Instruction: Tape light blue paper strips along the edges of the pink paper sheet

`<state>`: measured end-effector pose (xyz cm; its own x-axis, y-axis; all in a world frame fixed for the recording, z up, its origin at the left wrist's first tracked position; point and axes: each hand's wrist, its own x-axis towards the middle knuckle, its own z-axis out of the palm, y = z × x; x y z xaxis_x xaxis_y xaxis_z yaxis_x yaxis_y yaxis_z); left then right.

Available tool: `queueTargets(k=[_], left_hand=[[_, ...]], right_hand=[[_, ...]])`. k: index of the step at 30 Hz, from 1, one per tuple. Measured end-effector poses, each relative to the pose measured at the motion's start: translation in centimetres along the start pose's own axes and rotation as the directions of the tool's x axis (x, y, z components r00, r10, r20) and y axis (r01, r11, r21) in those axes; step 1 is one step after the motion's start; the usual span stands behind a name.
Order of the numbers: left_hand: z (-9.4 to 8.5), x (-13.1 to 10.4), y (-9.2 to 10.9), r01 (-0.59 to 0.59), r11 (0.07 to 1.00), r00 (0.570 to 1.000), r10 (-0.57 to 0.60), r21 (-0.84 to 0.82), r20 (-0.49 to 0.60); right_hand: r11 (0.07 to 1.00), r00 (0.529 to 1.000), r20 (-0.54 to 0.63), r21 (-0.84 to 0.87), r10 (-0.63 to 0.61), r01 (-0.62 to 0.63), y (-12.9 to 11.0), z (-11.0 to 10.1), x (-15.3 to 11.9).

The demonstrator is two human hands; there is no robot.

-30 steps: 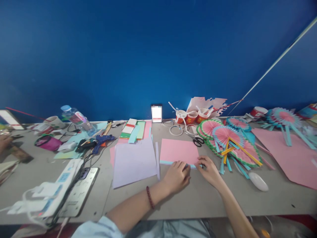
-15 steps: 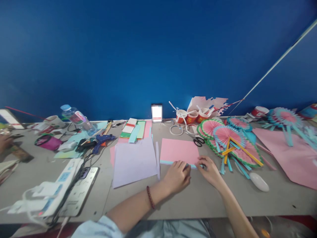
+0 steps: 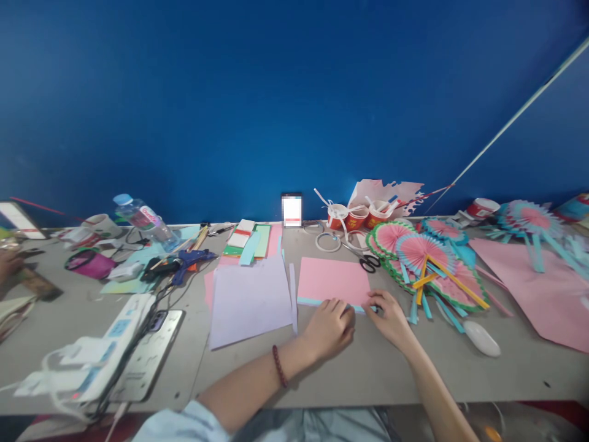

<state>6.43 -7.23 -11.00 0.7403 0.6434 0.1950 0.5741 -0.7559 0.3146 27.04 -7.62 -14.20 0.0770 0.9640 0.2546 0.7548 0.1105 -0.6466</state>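
A sheet of pink paper (image 3: 334, 277) lies flat on the table before me, with a light blue strip (image 3: 309, 301) along its near edge. My left hand (image 3: 329, 328) rests on that near edge, fingers curled and closed over the paper. At the near right corner my right hand (image 3: 390, 314) has its thumb and bent fingers closed on the same edge. The fingertips of both hands partly cover the blue strip. Black-handled scissors (image 3: 369, 263) lie just beyond the sheet's right corner. A larger lilac sheet (image 3: 251, 304) is to the left, beside a narrow lilac strip (image 3: 293, 294).
Folded-paper fans (image 3: 426, 255) and a white computer mouse (image 3: 481, 338) lie to the right. Red cups (image 3: 358, 217) stand by the blue wall, near a phone (image 3: 291, 210). Left are a blue glue gun (image 3: 189, 263), a bottle (image 3: 147, 220) and a power strip (image 3: 115, 344). Another person's hand (image 3: 10, 265) shows far left.
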Motion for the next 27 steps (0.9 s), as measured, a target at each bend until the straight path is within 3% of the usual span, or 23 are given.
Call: queueTargets(k=[9, 27], left_hand=[[0.19, -0.12, -0.03, 0.055, 0.988, 0.995, -0.067, -0.145, -0.073], [0.67, 0.03, 0.22, 0.005, 0.995, 1.0, -0.004, 0.099, -0.007]], right_hand=[[1.0, 1.0, -0.006, 0.004, -0.029, 0.029, 0.41, 0.15, -0.04], [0.998, 0.998, -0.029, -0.026, -0.056, 0.056, 0.59, 0.25, -0.16]])
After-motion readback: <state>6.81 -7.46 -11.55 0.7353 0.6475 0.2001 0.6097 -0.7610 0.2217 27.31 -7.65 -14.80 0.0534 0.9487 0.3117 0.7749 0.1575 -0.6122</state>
